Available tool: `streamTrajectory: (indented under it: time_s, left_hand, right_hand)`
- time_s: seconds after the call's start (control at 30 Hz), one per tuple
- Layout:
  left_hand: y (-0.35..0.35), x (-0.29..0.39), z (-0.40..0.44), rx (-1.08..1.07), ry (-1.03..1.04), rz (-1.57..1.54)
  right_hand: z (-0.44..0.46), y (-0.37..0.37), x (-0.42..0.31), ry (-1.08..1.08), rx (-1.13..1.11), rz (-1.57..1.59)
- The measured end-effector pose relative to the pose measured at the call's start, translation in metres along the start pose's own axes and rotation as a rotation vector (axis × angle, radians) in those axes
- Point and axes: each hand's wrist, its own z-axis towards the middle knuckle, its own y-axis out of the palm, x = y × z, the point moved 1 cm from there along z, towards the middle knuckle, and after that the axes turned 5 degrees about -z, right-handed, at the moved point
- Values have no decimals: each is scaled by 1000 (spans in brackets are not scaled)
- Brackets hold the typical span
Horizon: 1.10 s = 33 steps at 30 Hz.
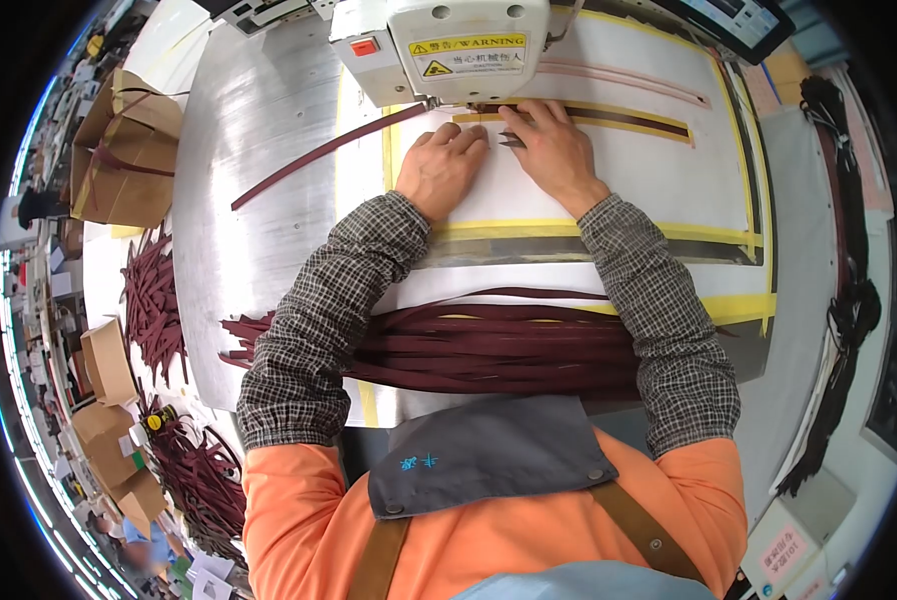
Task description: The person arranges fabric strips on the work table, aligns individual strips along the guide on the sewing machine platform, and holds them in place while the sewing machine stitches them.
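Note:
A long maroon webbing strap [329, 155] runs from the metal table on the left to beneath the sewing machine head [466, 45]. On the right, a dark strip [629, 122] lies in a yellow-edged slot of the white template [659, 185]. My left hand [441, 168] is closed, its fingers curled at the slot's near edge just below the machine head; whatever its fingertips hold is hidden. My right hand [554, 155] is closed around small dark thread snips [512, 140], whose tips point left. Its fingers reach over the strip in the slot.
A bundle of maroon straps [489, 350] lies across the table's near side, under my forearms. More strap piles [154, 300] and cardboard boxes [124, 150] stand at left. Black cords [844, 290] hang at right. A screen [734, 20] sits at top right.

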Motion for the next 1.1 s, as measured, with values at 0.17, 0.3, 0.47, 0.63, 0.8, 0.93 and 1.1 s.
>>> streamTrajectory:
  time_s: [0.17,0.3,0.47,0.63,0.8,0.93,1.1]
  left_hand:
    - [11,-25,0,185,-259,-124]
    - [6,-29,6,67,-314,1]
    - [4,-35,4,53,-274,73]
    - [2,-49,-10,100,-246,66]
    - [-8,-53,-12,68,-210,105]
    - [-9,-42,-4,118,-181,113]
    - [8,-28,6,176,-180,106]
  right_hand:
    - [4,3,-5,-13,23,16]
    - [8,2,-13,-15,-7,9]
    - [5,1,-11,-29,38,11]
    - [-11,-9,25,16,13,-97]
    - [-22,-15,40,97,56,-100]
    - [-19,-8,24,96,56,-111]
    - [-13,-7,11,74,38,-139]
